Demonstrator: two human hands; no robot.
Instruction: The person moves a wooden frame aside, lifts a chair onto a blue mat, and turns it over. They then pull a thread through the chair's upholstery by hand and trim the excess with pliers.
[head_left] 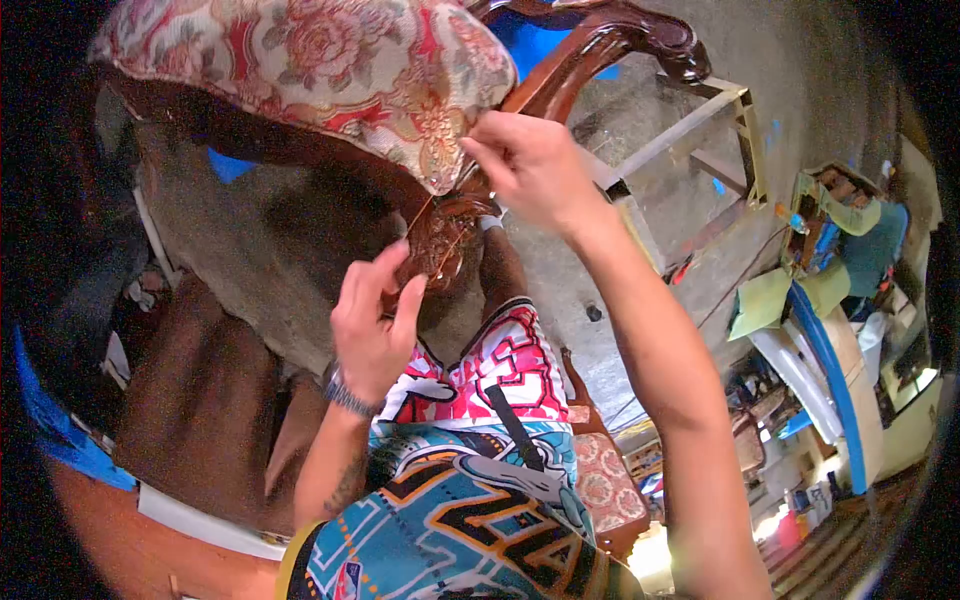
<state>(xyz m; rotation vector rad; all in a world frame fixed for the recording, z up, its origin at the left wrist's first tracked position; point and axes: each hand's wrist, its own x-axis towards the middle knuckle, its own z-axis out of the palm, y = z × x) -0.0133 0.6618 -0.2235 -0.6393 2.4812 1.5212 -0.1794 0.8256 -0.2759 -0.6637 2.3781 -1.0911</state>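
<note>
A chair seat in floral fabric (330,50) fills the upper left, its near corner above a carved, glossy wooden leg (440,245). My right hand (535,165) is closed in a pinch at the right side of that corner; what its fingertips hold is too small to make out. Below the corner, my left hand (375,320), with a metal watch at the wrist, has curled fingers with thumb and forefinger a little apart. A thin brown cord (422,214) runs from the seat corner down to its fingertips. The carved leg is partly behind this hand.
A curved wooden chair part (600,40) rises beyond my right hand. Bare chair frames (685,130) stand on the concrete floor at right. Another floral seat (607,485) is beside my lap, and brown cloth (200,390) lies at left. Boards and clutter line the right.
</note>
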